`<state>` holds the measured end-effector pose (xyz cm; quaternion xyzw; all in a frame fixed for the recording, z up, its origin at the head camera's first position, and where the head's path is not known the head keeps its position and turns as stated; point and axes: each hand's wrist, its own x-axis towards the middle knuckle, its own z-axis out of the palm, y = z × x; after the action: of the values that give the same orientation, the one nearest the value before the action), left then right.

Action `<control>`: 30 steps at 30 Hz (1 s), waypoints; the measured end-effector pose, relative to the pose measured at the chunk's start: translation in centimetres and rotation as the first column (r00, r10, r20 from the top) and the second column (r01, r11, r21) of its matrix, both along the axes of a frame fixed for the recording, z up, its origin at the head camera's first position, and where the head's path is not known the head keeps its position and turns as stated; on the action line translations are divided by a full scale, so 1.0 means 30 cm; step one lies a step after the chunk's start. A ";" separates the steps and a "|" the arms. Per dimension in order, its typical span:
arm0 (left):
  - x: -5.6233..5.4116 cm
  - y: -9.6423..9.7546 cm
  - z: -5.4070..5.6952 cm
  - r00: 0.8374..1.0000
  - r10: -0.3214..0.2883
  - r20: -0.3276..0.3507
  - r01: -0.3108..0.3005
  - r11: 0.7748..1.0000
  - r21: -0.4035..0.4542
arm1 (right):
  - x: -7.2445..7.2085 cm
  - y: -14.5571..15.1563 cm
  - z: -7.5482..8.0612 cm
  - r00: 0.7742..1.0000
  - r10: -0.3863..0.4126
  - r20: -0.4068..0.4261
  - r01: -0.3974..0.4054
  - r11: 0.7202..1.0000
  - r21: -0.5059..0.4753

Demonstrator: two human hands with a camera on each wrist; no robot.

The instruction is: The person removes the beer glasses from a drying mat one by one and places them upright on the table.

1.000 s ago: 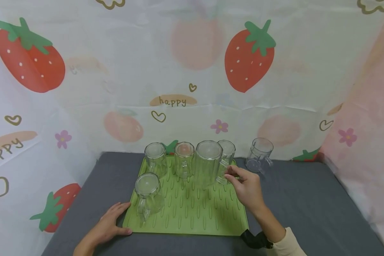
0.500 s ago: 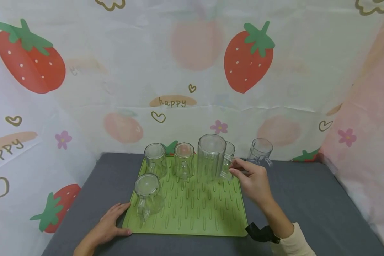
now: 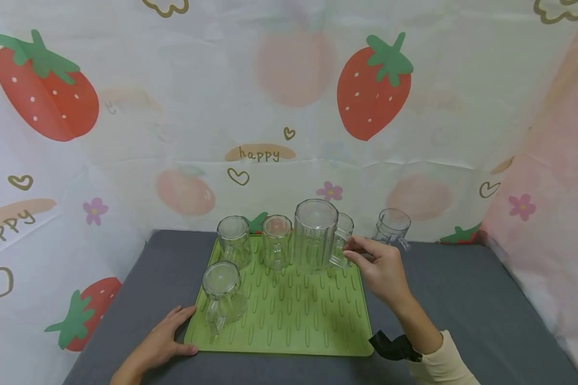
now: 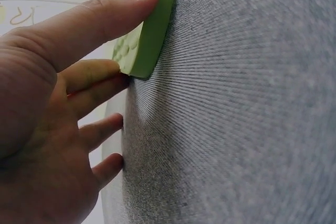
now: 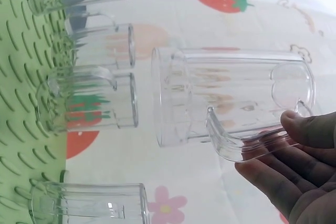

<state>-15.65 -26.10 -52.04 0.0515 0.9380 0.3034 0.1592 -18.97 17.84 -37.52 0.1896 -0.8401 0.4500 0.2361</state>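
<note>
Strawberry-print backdrop [image 3: 294, 117] filling twelve o'clock, grey bench [image 3: 462, 310] under it. Green mat [image 3: 289, 326] on bench. Left hand [image 3: 159, 339] at mat's eight o'clock, fingers [image 4: 100, 132] wide, touching its edge. Right hand [image 3: 381, 270], two o'clock, fingers [image 5: 268, 179] pinching handle [image 5: 223, 145], and up it hangs: tall mug [image 3: 315, 238], one o'clock, clear of mat! Four small mugs [image 3: 233, 243] on mat: nine, eleven, twelve, one. Fifth mug [image 3: 392, 227] on bench, two o'clock.
</note>
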 end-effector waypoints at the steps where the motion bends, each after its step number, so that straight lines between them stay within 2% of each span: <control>1: -0.001 0.001 0.001 1.000 0.000 0.002 0.000 1.000 -0.001 | 0.000 0.000 0.000 1.000 0.000 0.002 0.000 1.000 0.001; 18: 0.004 0.004 0.009 1.000 0.012 0.016 -0.012 1.000 0.013 | -0.003 0.009 0.001 1.000 0.018 -0.006 -0.018 1.000 -0.025; 30: -0.002 0.003 0.006 0.999 0.030 0.036 -0.031 0.999 0.025 | -0.011 0.018 0.024 0.999 0.018 -0.027 -0.018 1.000 -0.015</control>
<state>-15.69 -26.01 -51.84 0.0337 0.9318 0.3187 0.1707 -19.29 18.40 -36.80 0.2014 -0.8316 0.4561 0.2447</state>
